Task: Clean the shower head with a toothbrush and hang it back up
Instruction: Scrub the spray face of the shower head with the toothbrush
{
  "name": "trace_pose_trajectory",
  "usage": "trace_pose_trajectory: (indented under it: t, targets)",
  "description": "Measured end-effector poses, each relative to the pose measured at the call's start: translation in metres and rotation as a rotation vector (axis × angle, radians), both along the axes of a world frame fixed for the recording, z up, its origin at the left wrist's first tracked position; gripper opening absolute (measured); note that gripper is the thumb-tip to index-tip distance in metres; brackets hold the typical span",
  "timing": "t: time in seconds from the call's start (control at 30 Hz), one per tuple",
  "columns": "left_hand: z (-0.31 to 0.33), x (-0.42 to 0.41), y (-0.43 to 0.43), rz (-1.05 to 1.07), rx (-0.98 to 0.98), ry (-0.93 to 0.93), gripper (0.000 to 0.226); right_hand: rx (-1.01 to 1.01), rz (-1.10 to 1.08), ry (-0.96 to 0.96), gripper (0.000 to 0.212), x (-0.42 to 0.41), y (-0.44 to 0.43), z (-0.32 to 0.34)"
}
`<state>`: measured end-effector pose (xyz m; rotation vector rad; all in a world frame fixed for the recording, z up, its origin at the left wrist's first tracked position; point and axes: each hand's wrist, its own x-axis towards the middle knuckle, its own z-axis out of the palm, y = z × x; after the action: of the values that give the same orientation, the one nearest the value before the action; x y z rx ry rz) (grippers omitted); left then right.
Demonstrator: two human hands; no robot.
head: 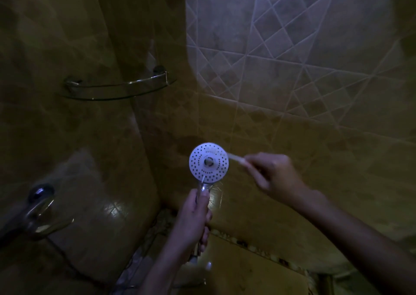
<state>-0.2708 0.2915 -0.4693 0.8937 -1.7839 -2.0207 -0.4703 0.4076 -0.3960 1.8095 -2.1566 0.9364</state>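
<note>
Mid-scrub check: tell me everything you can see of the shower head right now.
The shower head has a round white face dotted with rings of small dark holes around a grey centre knob. A shiny chrome handle runs down from it into the left hand, which grips it with the face turned up towards the camera. The toothbrush, blurred, held in the right hand, meets the face's upper right edge. It is off any wall holder.

We count one shower head (209,161), one toothbrush (236,159) and two hands, a left hand (193,220) and a right hand (275,174). On the walls we count one glass corner shelf (117,87) and one chrome tap fitting (37,207).
</note>
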Motion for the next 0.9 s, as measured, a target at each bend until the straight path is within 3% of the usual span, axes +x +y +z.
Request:
trace_pose_trajectory:
  t: [0.07, 0.2, 0.27, 0.33, 0.37, 0.47, 0.5, 0.63, 0.77, 0.83, 0.9]
  targets:
    - [0.000, -0.001, -0.001, 0.000, -0.009, 0.009, 0.032, 0.129, 0.173, 0.020, 0.019, 0.009, 0.005, -0.006]
    - [0.002, -0.001, -0.002, -0.018, -0.004, 0.003, 0.033, -0.053, -0.199, -0.053, 0.020, -0.009, -0.001, -0.007]
    - [0.002, 0.000, -0.003, -0.016, 0.003, 0.001, 0.031, -0.034, -0.033, -0.048, 0.022, -0.007, 0.002, -0.006]
    - [0.002, -0.001, -0.003, -0.022, 0.003, 0.001, 0.029, 0.124, 0.188, -0.013, 0.018, 0.003, 0.007, -0.012]
    - [0.002, -0.001, -0.003, -0.025, -0.003, 0.002, 0.029, 0.155, 0.189, 0.024, 0.016, 0.004, 0.007, -0.014]
    - [0.001, -0.002, -0.003, -0.031, -0.014, -0.004, 0.033, -0.025, -0.169, -0.004, 0.015, -0.010, 0.002, -0.013]
    - [0.000, -0.002, -0.003, -0.030, -0.010, -0.006, 0.034, -0.059, -0.196, -0.026, 0.015, -0.013, 0.002, -0.012]
    - [-0.002, -0.002, -0.004, -0.040, 0.013, -0.007, 0.034, 0.124, 0.179, 0.022, 0.018, -0.002, 0.011, -0.017]
    - [-0.002, -0.001, -0.004, -0.055, 0.049, -0.012, 0.034, -0.043, -0.146, -0.037, 0.008, -0.016, 0.007, -0.017]
    - [-0.002, 0.000, -0.004, -0.057, 0.052, -0.006, 0.034, -0.024, -0.040, -0.018, 0.012, -0.014, 0.009, -0.016]
    - [-0.002, -0.002, -0.004, -0.060, 0.041, -0.001, 0.034, 0.119, 0.174, 0.008, 0.021, -0.005, 0.015, -0.021]
